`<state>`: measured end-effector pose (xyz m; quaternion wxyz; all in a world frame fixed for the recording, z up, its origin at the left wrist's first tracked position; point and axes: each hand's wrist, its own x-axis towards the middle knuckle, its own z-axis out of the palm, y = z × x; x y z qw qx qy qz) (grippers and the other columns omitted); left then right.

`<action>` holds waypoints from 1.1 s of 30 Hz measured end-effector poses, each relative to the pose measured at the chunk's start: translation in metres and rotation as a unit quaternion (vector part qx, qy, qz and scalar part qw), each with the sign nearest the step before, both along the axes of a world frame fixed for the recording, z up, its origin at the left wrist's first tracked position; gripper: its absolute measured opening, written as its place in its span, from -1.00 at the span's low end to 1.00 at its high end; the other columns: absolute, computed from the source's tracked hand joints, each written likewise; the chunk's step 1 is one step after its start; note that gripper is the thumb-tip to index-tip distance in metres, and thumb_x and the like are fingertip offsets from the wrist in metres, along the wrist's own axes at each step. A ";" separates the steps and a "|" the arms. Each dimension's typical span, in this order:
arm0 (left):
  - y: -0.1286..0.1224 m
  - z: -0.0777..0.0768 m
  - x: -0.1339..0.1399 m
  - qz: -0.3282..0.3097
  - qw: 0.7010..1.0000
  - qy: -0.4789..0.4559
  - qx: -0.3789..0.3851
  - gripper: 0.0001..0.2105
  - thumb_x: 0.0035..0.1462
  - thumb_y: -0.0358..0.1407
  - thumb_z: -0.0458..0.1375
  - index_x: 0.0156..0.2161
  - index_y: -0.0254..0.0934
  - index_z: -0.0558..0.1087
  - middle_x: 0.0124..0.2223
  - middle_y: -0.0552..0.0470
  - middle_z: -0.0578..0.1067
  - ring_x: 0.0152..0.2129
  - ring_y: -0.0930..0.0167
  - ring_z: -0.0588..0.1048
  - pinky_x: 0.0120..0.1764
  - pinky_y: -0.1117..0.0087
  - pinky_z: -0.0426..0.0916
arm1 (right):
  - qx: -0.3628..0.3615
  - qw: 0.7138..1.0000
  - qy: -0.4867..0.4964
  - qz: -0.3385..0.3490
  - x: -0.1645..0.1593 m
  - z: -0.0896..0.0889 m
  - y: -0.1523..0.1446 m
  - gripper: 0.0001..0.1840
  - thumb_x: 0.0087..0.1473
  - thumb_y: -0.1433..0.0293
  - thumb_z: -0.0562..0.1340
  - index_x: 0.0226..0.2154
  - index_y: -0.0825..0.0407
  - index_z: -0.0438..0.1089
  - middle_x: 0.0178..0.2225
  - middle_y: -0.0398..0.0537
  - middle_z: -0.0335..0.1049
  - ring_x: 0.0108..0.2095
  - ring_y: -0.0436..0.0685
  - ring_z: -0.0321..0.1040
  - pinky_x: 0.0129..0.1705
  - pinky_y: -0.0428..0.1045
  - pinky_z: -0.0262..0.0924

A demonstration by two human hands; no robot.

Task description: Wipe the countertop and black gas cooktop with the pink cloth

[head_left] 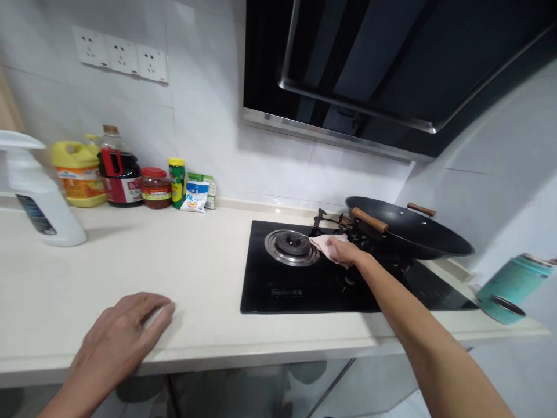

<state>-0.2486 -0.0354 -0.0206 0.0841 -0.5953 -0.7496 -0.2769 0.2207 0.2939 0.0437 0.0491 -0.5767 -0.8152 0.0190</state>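
Note:
My right hand [342,251] is closed on a pale pink cloth [322,244], pressed against the black glass gas stove [278,299]. The cloth lies just right of the left burner [293,244], which has a shiny metal ring. Part of the cloth is hidden under my fingers. Over on the counter [204,261], my left hand [124,328] rests near the front edge, its fingers and thumb apart, with nothing in it. A black wok [418,232] with wooden handles sits on the right side of the stove. Behind the cloth stands a black pan support [326,219].
At the left stands a white spray bottle [47,203]. Along the wall are a yellow jug [80,174], a soy sauce bottle [120,171], a red-lidded jar [155,188] and small seasoning packs [195,196]. A range hood [348,69] hangs overhead. Teal containers [511,284] stand far right.

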 end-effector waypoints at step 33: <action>-0.003 0.012 0.004 -0.021 0.999 0.023 -0.023 -0.56 0.21 0.00 -0.07 -0.18 -0.16 0.59 -0.04 -0.04 0.63 -0.03 0.17 0.52 0.02 0.18 0.33 | 0.007 0.945 0.153 0.288 -0.192 -0.025 -0.253 -0.45 0.11 0.05 0.22 0.13 -0.16 0.36 0.04 -0.04 0.42 -0.01 0.25 0.38 -0.03 0.11 0.22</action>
